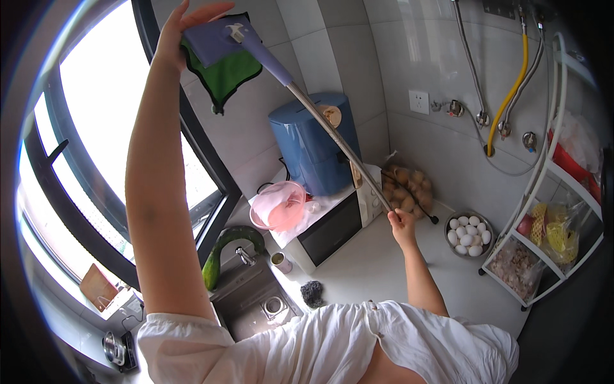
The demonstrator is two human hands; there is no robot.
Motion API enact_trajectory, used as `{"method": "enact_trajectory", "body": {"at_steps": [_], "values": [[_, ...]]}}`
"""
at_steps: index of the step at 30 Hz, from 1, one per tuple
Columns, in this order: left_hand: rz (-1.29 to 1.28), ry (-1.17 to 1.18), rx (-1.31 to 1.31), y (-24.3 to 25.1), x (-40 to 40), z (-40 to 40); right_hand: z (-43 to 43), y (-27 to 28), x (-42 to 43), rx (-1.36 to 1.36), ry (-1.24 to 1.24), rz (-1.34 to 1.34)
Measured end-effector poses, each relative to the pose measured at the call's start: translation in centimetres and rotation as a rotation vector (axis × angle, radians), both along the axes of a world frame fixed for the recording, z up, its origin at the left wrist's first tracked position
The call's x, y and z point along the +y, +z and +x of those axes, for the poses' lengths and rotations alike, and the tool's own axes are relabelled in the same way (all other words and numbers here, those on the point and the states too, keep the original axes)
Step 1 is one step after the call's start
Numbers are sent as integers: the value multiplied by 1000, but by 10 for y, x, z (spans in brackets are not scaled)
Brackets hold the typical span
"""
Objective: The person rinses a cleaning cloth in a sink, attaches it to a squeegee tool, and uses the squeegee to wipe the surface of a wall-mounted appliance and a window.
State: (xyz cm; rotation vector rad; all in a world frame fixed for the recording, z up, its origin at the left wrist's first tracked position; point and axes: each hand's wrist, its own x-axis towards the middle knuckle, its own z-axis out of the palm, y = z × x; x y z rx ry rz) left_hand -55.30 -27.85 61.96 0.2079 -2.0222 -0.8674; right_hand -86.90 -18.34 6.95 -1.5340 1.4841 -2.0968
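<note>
A window wiper with a purple plastic head and a metal pole slants across the view. A green microfiber cloth with black edging hangs from its head, one corner dangling. Raised at the upper left, my left hand holds the edge of the wiper head, its fingers along the top side and partly hidden. My right hand is closed around the lower end of the pole, above the counter. The pole passes in front of a blue air fryer.
An open window is at left. The air fryer and a pink basin sit on a microwave oven. Below are a sink, long green gourd and steel-wool scourer. An egg bowl stands near a white rack.
</note>
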Motion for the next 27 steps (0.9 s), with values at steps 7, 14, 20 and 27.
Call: {"method": "enact_trajectory", "body": {"at_steps": [7, 14, 20, 27], "values": [[322, 181, 81, 4, 26, 2, -1, 0, 5, 38, 78, 7], [566, 359, 253, -9, -4, 4, 1, 2, 9, 39, -8, 36], [675, 133, 348, -72, -58, 4, 36, 46, -9, -138, 42, -95], [620, 266, 206, -283, 28, -123, 84, 131, -23, -89, 46, -154]]}}
